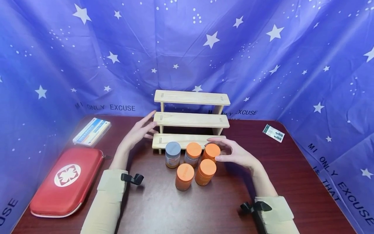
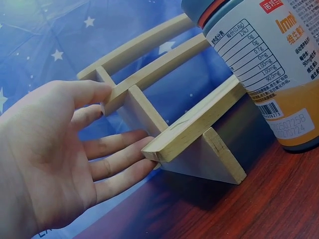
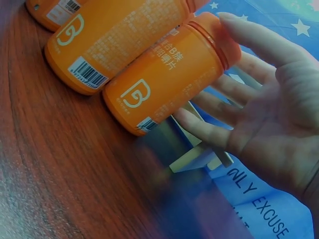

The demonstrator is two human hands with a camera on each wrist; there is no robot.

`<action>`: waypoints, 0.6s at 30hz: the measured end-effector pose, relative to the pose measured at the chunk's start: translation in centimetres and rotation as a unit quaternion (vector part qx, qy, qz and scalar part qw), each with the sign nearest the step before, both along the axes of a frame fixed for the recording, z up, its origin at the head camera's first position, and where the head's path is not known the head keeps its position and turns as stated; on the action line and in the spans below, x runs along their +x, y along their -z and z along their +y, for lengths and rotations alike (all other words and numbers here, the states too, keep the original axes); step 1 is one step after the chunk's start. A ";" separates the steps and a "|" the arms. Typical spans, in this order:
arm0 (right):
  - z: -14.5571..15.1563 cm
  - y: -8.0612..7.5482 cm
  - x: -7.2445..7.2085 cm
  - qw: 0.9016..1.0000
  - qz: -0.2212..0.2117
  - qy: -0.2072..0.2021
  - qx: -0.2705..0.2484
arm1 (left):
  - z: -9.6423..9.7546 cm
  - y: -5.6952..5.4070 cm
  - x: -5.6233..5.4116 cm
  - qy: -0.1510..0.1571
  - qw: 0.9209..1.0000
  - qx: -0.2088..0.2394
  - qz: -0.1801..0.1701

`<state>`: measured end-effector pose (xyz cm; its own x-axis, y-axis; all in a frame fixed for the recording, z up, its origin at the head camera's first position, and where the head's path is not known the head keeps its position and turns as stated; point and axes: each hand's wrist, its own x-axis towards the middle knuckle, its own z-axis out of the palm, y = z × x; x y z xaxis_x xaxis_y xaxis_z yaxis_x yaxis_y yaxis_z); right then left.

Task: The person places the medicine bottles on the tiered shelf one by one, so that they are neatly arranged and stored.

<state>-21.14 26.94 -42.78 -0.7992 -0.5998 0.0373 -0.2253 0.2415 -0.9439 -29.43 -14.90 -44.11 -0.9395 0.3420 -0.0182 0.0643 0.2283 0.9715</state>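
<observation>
A three-tier wooden shelf [image 1: 191,120] stands at the back of the table. My left hand [image 1: 136,134] is at its left end, fingers loosely extended; in the left wrist view the fingertips [image 2: 144,158] meet the lowest board's end and the thumb lies by the middle board. In front of the shelf stand a bottle with a grey-blue cap [image 1: 172,155] and several orange-capped bottles [image 1: 185,175]. Beside the back-right orange bottle [image 3: 164,74], my right hand [image 1: 235,153] has its thumb at the cap and its fingers reaching behind, towards the shelf's right end, not curled round it.
A red zip case [image 1: 65,185] with a white emblem lies at the left, a blue-and-white box [image 1: 92,131] behind it. At the far right lies a small green-and-white packet [image 1: 274,133]. A starry blue curtain [image 1: 187,42] hangs behind the table [image 1: 163,211].
</observation>
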 end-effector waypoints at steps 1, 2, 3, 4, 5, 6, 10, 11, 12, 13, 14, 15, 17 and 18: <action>-0.1 0.0 0.0 1.000 -0.001 -0.002 0.003 | 0.0 0.0 0.0 0.000 1.000 0.001 -0.001; -0.2 0.1 0.0 1.000 -0.001 -0.003 0.007 | -0.1 0.0 0.0 0.001 1.000 0.001 -0.001; -0.2 0.1 0.0 1.000 -0.003 -0.005 0.009 | -0.1 -0.1 0.0 0.001 1.000 0.001 -0.001; -0.2 0.2 0.0 1.000 -0.005 -0.007 0.009 | -0.1 -0.1 0.0 0.002 1.000 0.002 -0.001; -0.2 0.3 0.1 1.000 -0.007 -0.008 0.010 | 0.0 -0.1 0.0 0.003 1.000 0.003 -0.002; -0.1 0.3 0.1 1.000 -0.007 -0.009 0.010 | 0.0 -0.1 0.0 0.003 1.000 0.003 -0.003; -0.1 0.5 -0.1 1.000 -0.014 -0.017 0.010 | 0.0 -0.3 0.0 0.002 1.000 -0.001 -0.006; -0.1 0.6 -0.1 1.000 -0.013 -0.018 0.011 | 0.1 -0.3 0.0 0.001 1.000 -0.002 -0.008; -0.1 0.6 -0.1 1.000 -0.015 -0.017 0.013 | 0.1 -0.4 0.1 0.001 1.000 -0.003 -0.008; -0.1 0.6 -0.1 1.000 -0.017 -0.015 0.015 | 0.1 -0.4 0.1 0.001 1.000 -0.004 -0.009; -0.1 0.5 -0.1 1.000 -0.019 -0.013 0.017 | 0.1 -0.5 0.1 0.001 1.000 -0.005 -0.009; -0.2 0.5 -0.1 1.000 -0.020 -0.011 0.019 | 0.1 -0.5 0.2 0.001 1.000 -0.004 -0.009; -0.2 0.5 -0.2 0.999 -0.022 -0.006 0.023 | 0.1 -0.6 0.2 -0.001 1.000 -0.003 -0.008; -0.3 0.4 -0.2 0.999 -0.024 -0.003 0.024 | 0.1 -0.6 0.2 -0.002 1.000 -0.002 -0.007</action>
